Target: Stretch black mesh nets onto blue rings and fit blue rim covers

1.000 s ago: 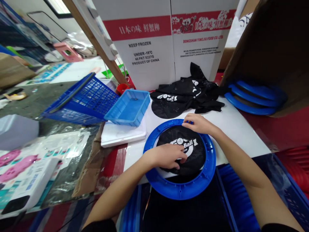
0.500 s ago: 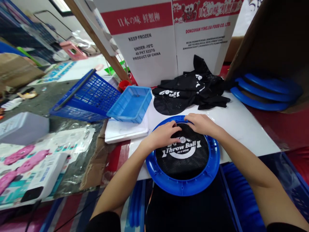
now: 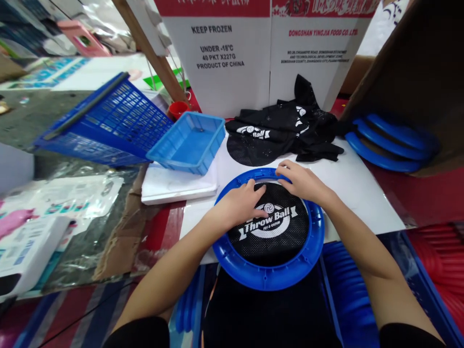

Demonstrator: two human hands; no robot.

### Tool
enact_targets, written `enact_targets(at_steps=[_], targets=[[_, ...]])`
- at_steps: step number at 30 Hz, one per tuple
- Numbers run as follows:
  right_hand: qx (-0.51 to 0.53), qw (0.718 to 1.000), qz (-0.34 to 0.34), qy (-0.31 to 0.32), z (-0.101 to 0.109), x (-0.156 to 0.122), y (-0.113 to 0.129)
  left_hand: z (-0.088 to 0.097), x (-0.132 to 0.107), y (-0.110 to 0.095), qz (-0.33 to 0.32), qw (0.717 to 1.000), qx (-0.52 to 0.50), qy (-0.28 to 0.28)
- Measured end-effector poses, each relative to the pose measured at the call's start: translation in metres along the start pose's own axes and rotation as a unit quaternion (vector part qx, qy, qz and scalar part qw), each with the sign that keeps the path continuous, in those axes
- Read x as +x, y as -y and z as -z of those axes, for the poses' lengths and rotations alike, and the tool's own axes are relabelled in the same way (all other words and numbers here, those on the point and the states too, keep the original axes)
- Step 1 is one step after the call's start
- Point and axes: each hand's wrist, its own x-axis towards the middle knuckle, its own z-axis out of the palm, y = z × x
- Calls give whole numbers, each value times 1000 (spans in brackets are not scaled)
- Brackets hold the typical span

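Observation:
A blue plastic ring (image 3: 266, 279) lies at the table's front edge, overhanging my lap. Inside it is a round black mesh disc (image 3: 275, 241) printed with "Throw Ball Fly & Catch" in white. My left hand (image 3: 243, 203) rests over the ring's left side, its thumb and fingers spread across the mesh. At the top of the ring, the fingers of my right hand (image 3: 301, 180) are bent over the rim by the edge of the mesh. Behind it is a heap of black mesh pieces (image 3: 279, 135) with the same kind of print.
To the left stand a light-blue tray (image 3: 195, 150) on white sheets, a red cup (image 3: 179, 109) and a tilted blue basket (image 3: 108, 123). A white carton (image 3: 232, 87) backs the table. Blue rings (image 3: 395, 145) sit in a box at right; red rings (image 3: 435, 261) are below.
The view has shifted a little, moving most things leftward and up. My right hand has its fingers slightly farther up on the rim; my left hand stays on the mesh.

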Motion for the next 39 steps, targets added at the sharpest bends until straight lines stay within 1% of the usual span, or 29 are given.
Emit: enact_targets(at_steps=[3,5,7,9,15,20,24,26,30,32,36,39], targets=[[28,997,62,-41,-5,7,-6,-1,8,4,-3,999,-19,-37],[54,994,84,-38,-10,13,-11,-3,16,6,-1,997,-19,-70],[78,992,94,-20,-16,15,-15,-5,23,7,2,996,-11,-87],[86,991,102,-4,-19,14,-18,-9,29,8,3,996,-12,-92],[78,991,106,7,-16,9,-13,-19,33,10,-10,992,-23,-123],[106,993,58,6,-21,14,-8,-15,31,10,-10,991,-19,-129],[149,988,31,21,-26,18,-11,-11,31,16,4,986,-83,-141],[181,983,18,19,-26,21,-11,-11,32,22,3,976,-144,-164],[250,968,-23,-3,-21,26,-10,-13,38,33,-23,941,-261,-214],[274,961,-44,-13,-19,29,-9,-14,40,36,-25,928,-299,-221],[307,948,-83,-19,-18,35,-8,-14,43,37,1,903,-366,-224],[317,943,-95,-26,-20,38,-9,-15,45,36,18,894,-383,-232]])
